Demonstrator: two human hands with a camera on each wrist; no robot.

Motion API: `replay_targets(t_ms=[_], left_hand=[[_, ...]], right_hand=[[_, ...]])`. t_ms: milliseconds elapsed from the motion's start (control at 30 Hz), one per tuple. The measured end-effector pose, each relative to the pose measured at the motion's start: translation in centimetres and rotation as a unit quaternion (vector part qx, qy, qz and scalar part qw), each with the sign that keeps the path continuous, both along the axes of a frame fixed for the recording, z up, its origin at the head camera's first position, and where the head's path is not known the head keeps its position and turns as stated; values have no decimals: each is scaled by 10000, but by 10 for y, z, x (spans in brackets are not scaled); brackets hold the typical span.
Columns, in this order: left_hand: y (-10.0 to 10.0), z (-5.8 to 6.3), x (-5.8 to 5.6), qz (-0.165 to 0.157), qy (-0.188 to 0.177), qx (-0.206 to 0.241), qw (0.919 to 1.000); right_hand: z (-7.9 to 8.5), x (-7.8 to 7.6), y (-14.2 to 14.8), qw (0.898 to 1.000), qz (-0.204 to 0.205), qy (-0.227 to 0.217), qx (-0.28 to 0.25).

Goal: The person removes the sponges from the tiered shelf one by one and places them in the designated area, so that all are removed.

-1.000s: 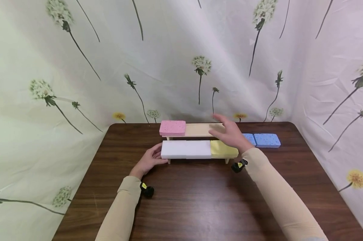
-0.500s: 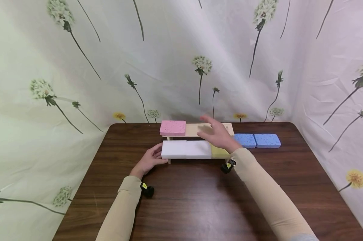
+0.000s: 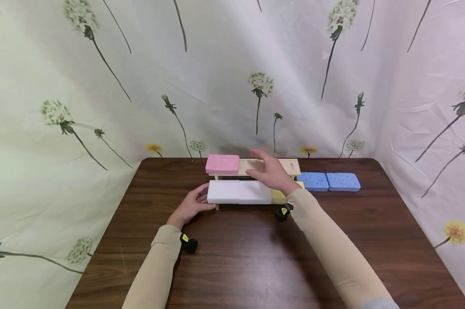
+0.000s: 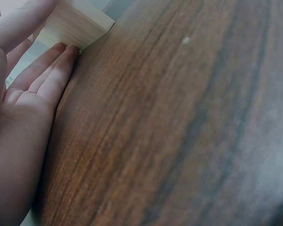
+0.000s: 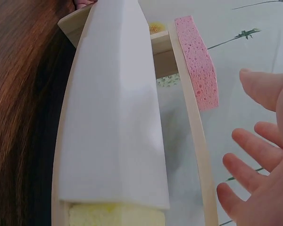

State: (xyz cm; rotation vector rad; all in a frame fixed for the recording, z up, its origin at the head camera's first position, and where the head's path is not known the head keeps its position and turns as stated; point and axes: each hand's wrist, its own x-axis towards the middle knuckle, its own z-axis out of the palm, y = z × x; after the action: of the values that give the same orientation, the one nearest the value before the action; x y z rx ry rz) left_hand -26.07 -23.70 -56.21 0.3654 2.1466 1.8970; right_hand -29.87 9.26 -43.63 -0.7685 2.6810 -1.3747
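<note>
Head view: our left fingers (image 3: 200,189), loosely parted, touch the left end of the pale wooden tiered rack (image 3: 290,166), probably steadying it; our right fingers (image 3: 261,155), wide and empty, hover right of the pink speckled rectangular sponge (image 3: 222,164).

This looks like a screened-off recording booth. A dark wood-grain table (image 3: 232,262) stands boxed in by a wrinkled white dandelion-print curtain (image 3: 217,56), which hangs behind the table and along its left and right sides. Small black wrist cameras (image 3: 190,245), worn over the table, suggest filming. Whether home or studio surrounds the table cannot be told.
</note>
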Motion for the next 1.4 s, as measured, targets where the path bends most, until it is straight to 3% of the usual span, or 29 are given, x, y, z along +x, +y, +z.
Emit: replay_targets(t_ms=[367, 1400], left_hand=[[1, 1, 0, -25, -23, 242, 9997], [1, 1, -1, -109, -32, 197, 9997]], right_hand=[[4, -2, -16, 9990, -77, 20, 434], [-5, -5, -52, 9914, -395, 223, 1230]])
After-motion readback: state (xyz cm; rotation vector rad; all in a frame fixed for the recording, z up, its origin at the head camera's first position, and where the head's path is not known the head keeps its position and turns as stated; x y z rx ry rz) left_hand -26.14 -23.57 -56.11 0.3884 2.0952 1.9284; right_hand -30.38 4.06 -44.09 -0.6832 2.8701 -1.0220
